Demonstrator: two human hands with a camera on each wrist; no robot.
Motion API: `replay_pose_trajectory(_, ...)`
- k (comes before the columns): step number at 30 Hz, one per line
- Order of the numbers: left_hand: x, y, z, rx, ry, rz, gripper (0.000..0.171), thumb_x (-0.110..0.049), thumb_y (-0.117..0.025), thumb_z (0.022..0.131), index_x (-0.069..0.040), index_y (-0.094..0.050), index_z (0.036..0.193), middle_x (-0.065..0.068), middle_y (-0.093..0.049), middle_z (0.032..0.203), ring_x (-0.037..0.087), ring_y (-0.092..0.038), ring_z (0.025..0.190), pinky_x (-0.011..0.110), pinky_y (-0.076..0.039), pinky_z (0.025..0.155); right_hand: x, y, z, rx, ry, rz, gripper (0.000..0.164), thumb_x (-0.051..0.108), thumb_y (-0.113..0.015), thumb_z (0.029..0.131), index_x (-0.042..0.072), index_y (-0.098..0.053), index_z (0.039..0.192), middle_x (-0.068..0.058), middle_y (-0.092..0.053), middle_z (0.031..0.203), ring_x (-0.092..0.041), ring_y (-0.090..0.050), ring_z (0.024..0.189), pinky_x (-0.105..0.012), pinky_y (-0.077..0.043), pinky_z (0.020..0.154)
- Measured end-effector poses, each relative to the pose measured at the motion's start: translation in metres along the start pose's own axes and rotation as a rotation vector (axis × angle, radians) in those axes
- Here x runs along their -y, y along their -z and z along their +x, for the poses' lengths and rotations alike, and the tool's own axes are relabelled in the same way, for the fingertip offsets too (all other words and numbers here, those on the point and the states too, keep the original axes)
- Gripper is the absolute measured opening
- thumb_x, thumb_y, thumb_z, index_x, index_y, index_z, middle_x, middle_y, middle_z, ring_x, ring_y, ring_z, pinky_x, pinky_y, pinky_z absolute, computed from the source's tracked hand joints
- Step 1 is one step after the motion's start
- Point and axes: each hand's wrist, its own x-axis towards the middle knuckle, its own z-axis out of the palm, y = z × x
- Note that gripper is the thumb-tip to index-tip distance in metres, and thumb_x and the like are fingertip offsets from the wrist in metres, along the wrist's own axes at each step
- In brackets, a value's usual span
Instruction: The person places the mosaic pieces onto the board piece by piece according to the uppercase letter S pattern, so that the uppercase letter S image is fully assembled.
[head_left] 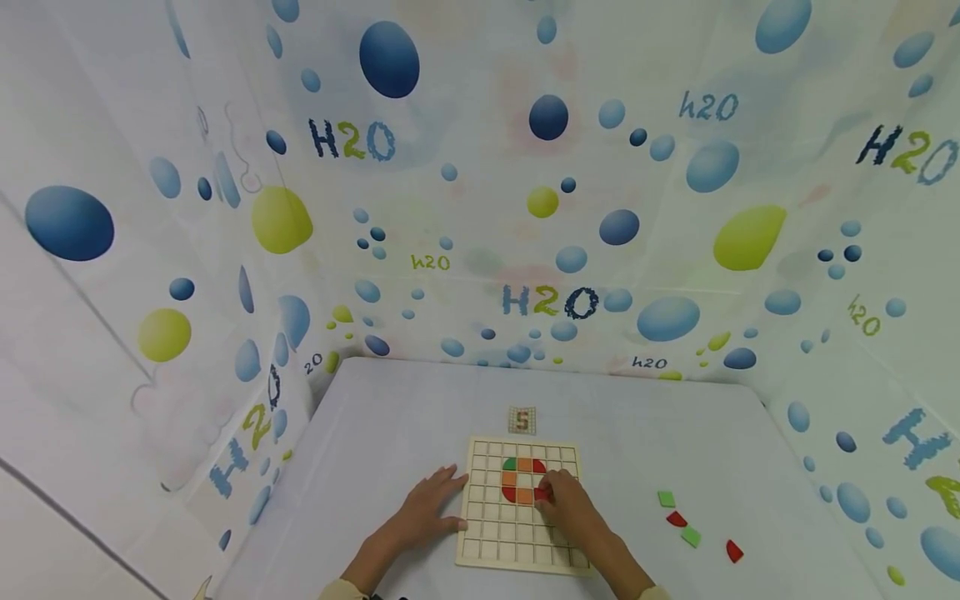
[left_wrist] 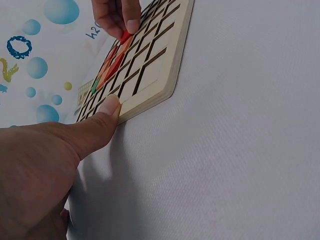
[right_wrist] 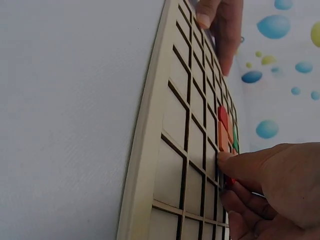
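Observation:
A square wooden grid board (head_left: pixel 487 550) lies on the white table. Some of its cells hold a ring of tiles: a green quarter-circle tile (head_left: pixel 510 464), orange square tiles (head_left: pixel 525 496) and red quarter-circle tiles (head_left: pixel 509 494). My right hand (head_left: pixel 566 504) pinches another red quarter-circle tile (left_wrist: pixel 126 36) between thumb and fingers at the ring's near right corner, partly hidden by the fingertips. Along the board's left edge rests my left hand (head_left: pixel 427 504), fingers spread; its thumb (left_wrist: pixel 109 105) touches the rim in the left wrist view.
Beyond the board lies a small pattern card (head_left: pixel 522 420). To its right, light green square tiles (head_left: pixel 667 499) and red quarter-circle tiles (head_left: pixel 734 551) are scattered on the table. A white curtain (head_left: pixel 480 167) printed with bubbles and H2O surrounds the table's back and sides.

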Motion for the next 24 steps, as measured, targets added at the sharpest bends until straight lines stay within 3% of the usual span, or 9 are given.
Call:
replay_pose_trajectory(3,0.0021,-0.0022,0.0005,-0.014,-0.016,-0.004,0.085,-0.052,-0.077,0.091,-0.007,-0.047,0.157,0.028,-0.039,0.164,0.054,-0.032,0.152,0.076,-0.024,0.121,0.0015,0.0004,0.0003,0.015,-0.006,0.024,0.020,0.005,-0.078,0.095,-0.001,-0.064,0.107,-0.007,-0.060,0.099,-0.014,-0.059,0.088,-0.026,-0.057,0.073)
replay_pose_trajectory(14,-0.0012,0.0012,0.0026,0.014,0.028,-0.004,0.085,-0.047,-0.079,0.090,-0.008,-0.047,0.158,0.023,-0.036,0.168,0.048,-0.030,0.156,0.071,-0.022,0.126,0.0032,0.0039,0.0024,0.022,0.019,-0.010,0.018,0.008,-0.081,0.093,0.007,-0.063,0.095,-0.001,-0.054,0.089,-0.011,-0.047,0.078,-0.022,-0.045,0.063)
replay_pose_trajectory(24,-0.0040,0.0015,0.0015,0.010,0.023,0.004,0.082,-0.044,-0.080,0.090,-0.008,-0.048,0.157,0.024,-0.037,0.167,0.049,-0.031,0.155,0.071,-0.023,0.125,-0.0014,0.0040,-0.0025,0.026,0.058,-0.019,0.013,0.004,-0.078,0.094,0.009,-0.066,0.094,0.002,-0.056,0.092,-0.008,-0.048,0.082,-0.022,-0.049,0.068)
